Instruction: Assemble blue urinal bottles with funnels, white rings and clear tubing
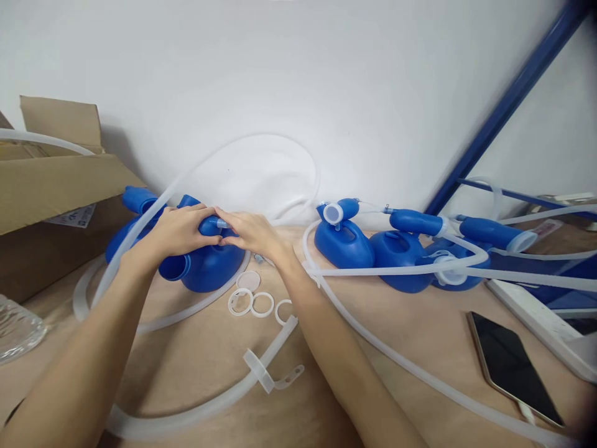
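Over a blue plastic urinal bottle (217,270), both hands meet at a blue rounded plastic piece (209,226), probably a urinal funnel, with its narrow end to the right. My left hand (180,229) is wrapped around its body. My right hand (252,233) pinches the small clear connector (222,223) at the narrow end. The bottle's open blue neck (175,267) shows below my left hand. Several white rings (262,305) and a round white disc (248,281) lie on the table in front. Near them rests a translucent hose (224,398) carrying a white cap with a strap (259,371).
A cardboard box (41,193) stands at the left, with another blue bottle (121,239) beside it. Several blue bottles (345,244) with funnels and hoses line the right by the wall. A phone (513,367) with a cable lies at the right. Long hose loops (401,364) cross the table.
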`<act>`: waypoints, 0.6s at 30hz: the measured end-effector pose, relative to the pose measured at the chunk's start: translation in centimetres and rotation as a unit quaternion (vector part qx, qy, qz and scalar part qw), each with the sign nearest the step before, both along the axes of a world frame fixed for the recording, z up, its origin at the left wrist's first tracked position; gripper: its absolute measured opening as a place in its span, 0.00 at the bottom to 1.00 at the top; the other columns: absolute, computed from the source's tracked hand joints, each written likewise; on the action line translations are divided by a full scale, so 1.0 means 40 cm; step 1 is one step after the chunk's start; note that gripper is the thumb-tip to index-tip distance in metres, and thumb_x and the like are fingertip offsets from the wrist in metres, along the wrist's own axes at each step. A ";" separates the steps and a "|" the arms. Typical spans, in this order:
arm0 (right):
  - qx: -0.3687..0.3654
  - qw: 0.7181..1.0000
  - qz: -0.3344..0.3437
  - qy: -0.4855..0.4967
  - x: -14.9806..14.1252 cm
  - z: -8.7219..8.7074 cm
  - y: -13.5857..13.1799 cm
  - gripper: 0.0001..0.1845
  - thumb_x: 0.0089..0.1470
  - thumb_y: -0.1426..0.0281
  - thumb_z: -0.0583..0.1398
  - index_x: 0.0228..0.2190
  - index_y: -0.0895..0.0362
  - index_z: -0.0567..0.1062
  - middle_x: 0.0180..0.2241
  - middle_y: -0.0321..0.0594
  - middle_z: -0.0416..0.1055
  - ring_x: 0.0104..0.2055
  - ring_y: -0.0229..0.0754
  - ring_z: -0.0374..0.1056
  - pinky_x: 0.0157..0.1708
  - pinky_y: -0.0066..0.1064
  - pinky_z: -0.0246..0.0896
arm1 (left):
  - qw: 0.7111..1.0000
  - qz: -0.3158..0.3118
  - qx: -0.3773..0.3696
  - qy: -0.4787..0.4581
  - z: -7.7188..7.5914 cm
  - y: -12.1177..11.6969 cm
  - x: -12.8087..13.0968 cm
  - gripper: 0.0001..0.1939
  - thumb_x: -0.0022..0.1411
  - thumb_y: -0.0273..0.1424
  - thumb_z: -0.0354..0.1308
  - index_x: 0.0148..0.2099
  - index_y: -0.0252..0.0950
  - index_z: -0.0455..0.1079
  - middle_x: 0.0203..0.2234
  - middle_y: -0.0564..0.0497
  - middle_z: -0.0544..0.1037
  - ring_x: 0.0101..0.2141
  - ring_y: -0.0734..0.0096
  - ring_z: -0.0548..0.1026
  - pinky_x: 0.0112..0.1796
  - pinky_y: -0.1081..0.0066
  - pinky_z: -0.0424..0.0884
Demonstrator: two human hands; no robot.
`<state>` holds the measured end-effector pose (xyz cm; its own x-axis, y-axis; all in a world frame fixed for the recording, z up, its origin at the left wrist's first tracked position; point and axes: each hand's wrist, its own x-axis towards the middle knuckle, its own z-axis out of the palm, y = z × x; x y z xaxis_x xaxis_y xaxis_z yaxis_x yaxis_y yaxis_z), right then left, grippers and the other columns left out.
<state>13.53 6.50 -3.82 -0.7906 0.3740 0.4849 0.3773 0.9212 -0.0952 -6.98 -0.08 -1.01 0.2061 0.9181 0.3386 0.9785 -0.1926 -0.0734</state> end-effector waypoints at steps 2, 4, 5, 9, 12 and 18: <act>0.027 1.000 -0.007 0.004 -0.003 -0.009 0.009 0.35 0.66 0.62 0.64 0.69 0.58 0.62 0.59 0.50 0.75 0.60 0.51 0.71 0.53 0.38 0.69 | 1.000 -0.001 -0.004 -0.003 0.002 0.000 0.002 0.31 0.59 0.58 0.55 0.53 0.41 0.74 0.46 0.40 0.80 0.48 0.40 0.77 0.40 0.57 0.68; 0.049 0.999 0.002 0.001 -0.006 -0.016 0.017 0.34 0.66 0.62 0.64 0.67 0.57 0.64 0.60 0.49 0.75 0.61 0.50 0.71 0.54 0.38 0.70 | 1.000 0.000 -0.008 -0.004 0.003 0.000 0.002 0.31 0.58 0.57 0.55 0.52 0.40 0.74 0.46 0.40 0.80 0.49 0.40 0.77 0.41 0.57 0.68; 0.059 0.998 0.008 0.000 -0.007 -0.019 0.021 0.32 0.66 0.62 0.64 0.67 0.55 0.65 0.60 0.48 0.75 0.60 0.50 0.72 0.54 0.37 0.70 | 1.000 0.000 -0.010 -0.004 0.003 -0.001 0.002 0.31 0.58 0.57 0.55 0.52 0.40 0.74 0.47 0.40 0.80 0.49 0.40 0.77 0.42 0.56 0.68; 0.082 0.997 -0.008 0.004 -0.018 -0.026 0.029 0.24 0.68 0.65 0.61 0.63 0.55 0.70 0.58 0.47 0.77 0.58 0.48 0.74 0.50 0.35 0.71 | 1.000 0.010 -0.015 -0.002 0.006 -0.003 0.004 0.31 0.58 0.54 0.55 0.55 0.40 0.73 0.50 0.41 0.80 0.51 0.39 0.77 0.44 0.55 0.69; 0.097 0.995 -0.025 -0.003 -0.021 -0.030 0.028 0.21 0.69 0.61 0.60 0.59 0.55 0.72 0.56 0.47 0.78 0.57 0.48 0.75 0.44 0.33 0.68 | 1.000 0.010 -0.023 -0.002 0.008 -0.004 0.006 0.31 0.58 0.54 0.55 0.56 0.40 0.72 0.51 0.41 0.80 0.52 0.40 0.76 0.45 0.55 0.68; 0.127 0.990 -0.058 -0.023 -0.014 -0.038 0.027 0.22 0.71 0.53 0.54 0.50 0.57 0.75 0.44 0.48 0.82 0.48 0.47 0.77 0.33 0.33 0.56 | 1.000 -0.005 -0.021 -0.001 0.010 -0.003 0.010 0.27 0.59 0.55 0.55 0.52 0.44 0.73 0.49 0.43 0.81 0.50 0.41 0.77 0.45 0.55 0.67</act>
